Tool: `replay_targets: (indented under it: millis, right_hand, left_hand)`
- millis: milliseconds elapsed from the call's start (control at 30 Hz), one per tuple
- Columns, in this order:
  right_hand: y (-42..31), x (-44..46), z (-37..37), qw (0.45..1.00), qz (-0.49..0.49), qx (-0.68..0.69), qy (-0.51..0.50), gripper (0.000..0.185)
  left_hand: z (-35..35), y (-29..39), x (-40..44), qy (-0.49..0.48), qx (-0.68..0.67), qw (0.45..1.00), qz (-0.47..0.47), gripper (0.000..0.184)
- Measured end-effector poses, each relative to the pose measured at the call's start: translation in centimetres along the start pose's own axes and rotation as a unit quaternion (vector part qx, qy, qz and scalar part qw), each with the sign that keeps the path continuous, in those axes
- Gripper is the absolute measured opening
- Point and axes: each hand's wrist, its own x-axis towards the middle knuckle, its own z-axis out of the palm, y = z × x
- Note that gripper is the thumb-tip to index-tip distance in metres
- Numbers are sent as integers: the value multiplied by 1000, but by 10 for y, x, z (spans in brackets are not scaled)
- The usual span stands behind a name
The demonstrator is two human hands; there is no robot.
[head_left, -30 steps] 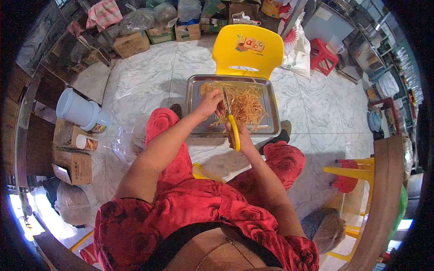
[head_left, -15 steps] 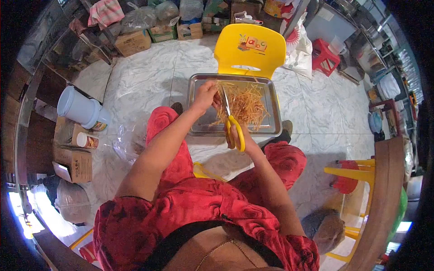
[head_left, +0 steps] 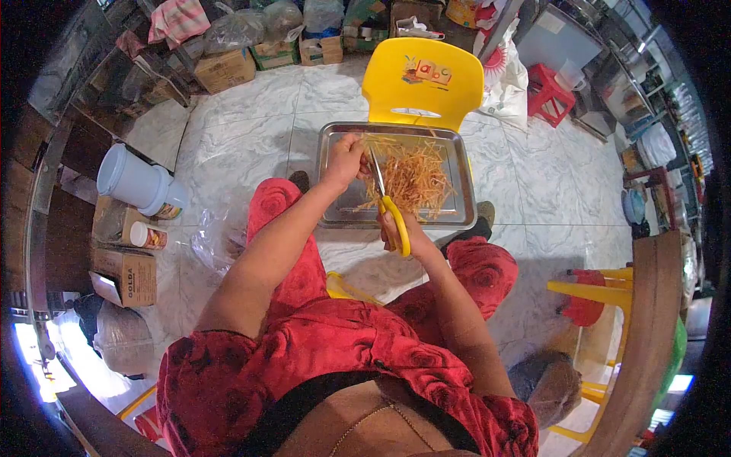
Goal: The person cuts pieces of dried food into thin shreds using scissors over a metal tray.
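A pinch of thin, tan-brown dried strips is gripped by my left hand (head_left: 348,161), over the left side of a metal tray (head_left: 335,219). My right hand (head_left: 407,231) is closed around the yellow handles of a pair of scissors (head_left: 394,222) at the tray's near edge. The blades point away from me and reach up beside my left fingers, among the strips. A loose heap of dried strips (head_left: 419,179) covers the middle and right of the tray. Whether the blades are touching the held strips I cannot tell.
The tray rests on a yellow chair (head_left: 422,72) with a printed backrest, between my knees. White-blue buckets (head_left: 126,177) and a cardboard box (head_left: 137,278) stand at left. A red stool (head_left: 550,95), a white sack (head_left: 506,99) and a yellow-legged stool (head_left: 594,293) are to the right.
The scissors have shifted slightly left, towards my left hand, and the handles have turned a little. My left hand stays at nearly the same spot, still holding strips.
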Motion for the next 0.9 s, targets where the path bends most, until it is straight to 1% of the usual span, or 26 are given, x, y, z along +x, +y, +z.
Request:
replay_targets:
  millis: [67,133,200,233,300,367,433,500,667,733,767,833,867,900]
  right_hand:
    - [3,2,-3,1000,11,1,-8,43]
    - [7,4,-5,1000,23,3,-16,47]
    - [10,6,-5,999,-19,3,-26,44]
    - [8,5,-5,999,-19,3,-26,44]
    - [4,2,-4,1000,17,-8,-11,39]
    - [5,2,-4,1000,14,-11,-6,38]
    - [8,4,-5,1000,11,-13,-3,37]
    - [10,5,-4,999,13,-36,18,35]
    - [9,3,-4,999,9,-29,31,37]
    - [13,4,-5,999,17,-29,30,38]
    - [14,4,-5,999,5,-27,34,39]
    - [10,2,-3,999,-7,-24,39,41]
    - [6,0,-3,999,5,2,32,41]
    - [3,-1,-3,999,18,28,24,41]
  left_hand:
    - [0,-4,2,1,3,1000,4,15]
    - [1,-6,2,11,15,999,29,15]
    - [2,-7,2,14,9,1000,26,15]
    - [3,-7,2,17,1,1000,24,15]
    - [3,-6,2,16,1,1000,20,16]
    - [4,-5,1,16,1,1000,17,16]
    - [5,-7,1,35,30,998,36,18]
    - [6,-7,0,43,37,998,34,18]
    - [8,-7,-2,55,39,997,36,18]
    - [7,-17,5,74,67,992,73,20]
    - [7,-23,9,75,67,992,73,20]
    - [6,-27,12,72,73,988,119,21]
    - [5,-29,12,72,73,988,120,21]
    - [5,-21,7,48,48,994,83,21]
